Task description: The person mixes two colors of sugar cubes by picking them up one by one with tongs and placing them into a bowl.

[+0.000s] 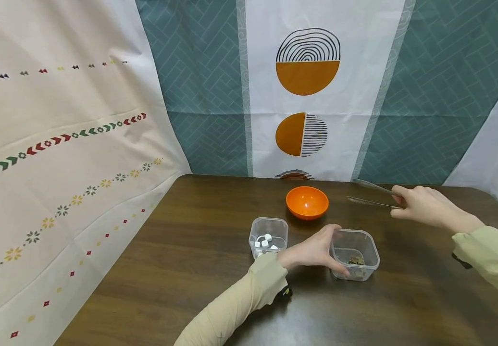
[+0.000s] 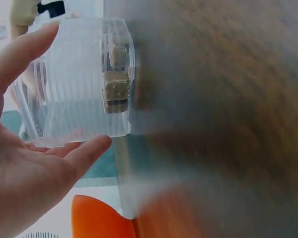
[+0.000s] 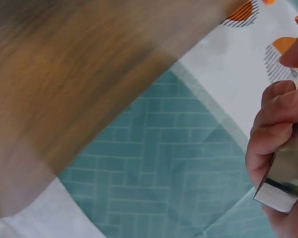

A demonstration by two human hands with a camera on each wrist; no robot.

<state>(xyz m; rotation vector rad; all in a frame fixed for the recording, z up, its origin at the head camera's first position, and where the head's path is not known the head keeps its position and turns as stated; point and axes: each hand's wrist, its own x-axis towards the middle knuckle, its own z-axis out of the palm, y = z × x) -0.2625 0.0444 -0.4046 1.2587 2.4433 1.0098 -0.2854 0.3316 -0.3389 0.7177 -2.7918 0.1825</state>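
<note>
My left hand (image 1: 318, 247) grips the side of a clear plastic container (image 1: 363, 275), thumb on the near side and fingers on the far side. Brown cubes (image 2: 116, 89) lie at its bottom, seen through the ribbed wall in the left wrist view. Up and to the right, my right hand (image 1: 426, 206) holds metal tongs (image 1: 372, 202) above the table. Their arms are spread apart and point left, with nothing between the tips. The right wrist view shows the curled fingers (image 3: 273, 124) around the tongs' handle end (image 3: 283, 191).
An orange bowl (image 1: 307, 203) stands behind the containers. A second clear container (image 1: 268, 220), holding several white cubes (image 1: 265, 244), is left of my left wrist. The brown wooden table (image 1: 180, 250) meets patterned cloth (image 1: 197, 86) at its back and left edges.
</note>
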